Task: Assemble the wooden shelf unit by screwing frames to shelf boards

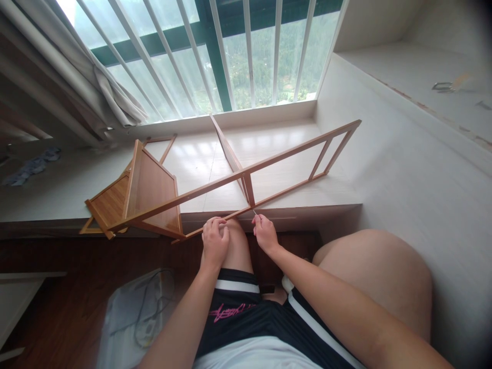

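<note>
The right hand [265, 233] pinches a thin metal tool [254, 211] with its fingertips. Its tip is at the low rail of the wooden rack [249, 189], by the middle bar. The left hand [215, 237] has bent fingers and lies by the left knee [237, 241] and the same rail. I cannot tell if it grips the wood.

The rack lies slanted over the window ledge [196, 177]. Its left end sticks out past the front edge, and its right end points to the wall [403, 169]. One flat board [154, 179] is near its left end, and a thin board [229, 148] runs from the middle toward the back edge.

A striped wood panel [111, 200] hangs over the front edge, further left. A crumpled cloth [33, 166] lies near the ledge's far left. A gray curtain [111, 66] hangs beside the barred window [265, 61]. A clear box [130, 318] sits on the floor [73, 287].
</note>
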Motion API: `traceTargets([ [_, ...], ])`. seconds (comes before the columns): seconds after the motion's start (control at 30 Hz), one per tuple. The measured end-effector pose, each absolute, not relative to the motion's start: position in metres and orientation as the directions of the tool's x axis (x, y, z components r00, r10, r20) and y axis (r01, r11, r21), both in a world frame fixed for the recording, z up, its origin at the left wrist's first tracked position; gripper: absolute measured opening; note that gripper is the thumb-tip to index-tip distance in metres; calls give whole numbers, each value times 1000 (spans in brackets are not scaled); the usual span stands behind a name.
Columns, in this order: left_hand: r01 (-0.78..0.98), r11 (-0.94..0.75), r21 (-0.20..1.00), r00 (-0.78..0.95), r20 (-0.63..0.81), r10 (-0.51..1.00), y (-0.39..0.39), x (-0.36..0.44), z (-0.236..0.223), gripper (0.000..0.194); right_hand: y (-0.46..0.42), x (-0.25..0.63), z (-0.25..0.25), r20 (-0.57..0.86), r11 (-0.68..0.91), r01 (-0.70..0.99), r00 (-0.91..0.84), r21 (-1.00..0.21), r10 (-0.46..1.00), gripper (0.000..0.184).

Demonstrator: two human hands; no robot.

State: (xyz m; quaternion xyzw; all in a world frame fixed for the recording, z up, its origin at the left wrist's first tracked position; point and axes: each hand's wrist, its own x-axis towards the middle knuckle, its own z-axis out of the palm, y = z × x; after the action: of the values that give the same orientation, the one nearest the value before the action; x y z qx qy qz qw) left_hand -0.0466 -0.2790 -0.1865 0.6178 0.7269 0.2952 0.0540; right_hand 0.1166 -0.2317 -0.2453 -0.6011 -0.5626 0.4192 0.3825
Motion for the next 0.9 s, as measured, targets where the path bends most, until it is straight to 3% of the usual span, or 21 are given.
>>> traceTargets([
  [0.6, 866, 61, 496, -234, 295, 927, -278, -47, -186, 13, -232, 116, -245, -80, -79, 407, 16, -910, 997, 46],
  [0.9, 865, 63, 498, -233, 287, 929, -279, -47, -186, 14, -231, 119, -240, -81, -64, 593, -1, -803, 997, 49],
])
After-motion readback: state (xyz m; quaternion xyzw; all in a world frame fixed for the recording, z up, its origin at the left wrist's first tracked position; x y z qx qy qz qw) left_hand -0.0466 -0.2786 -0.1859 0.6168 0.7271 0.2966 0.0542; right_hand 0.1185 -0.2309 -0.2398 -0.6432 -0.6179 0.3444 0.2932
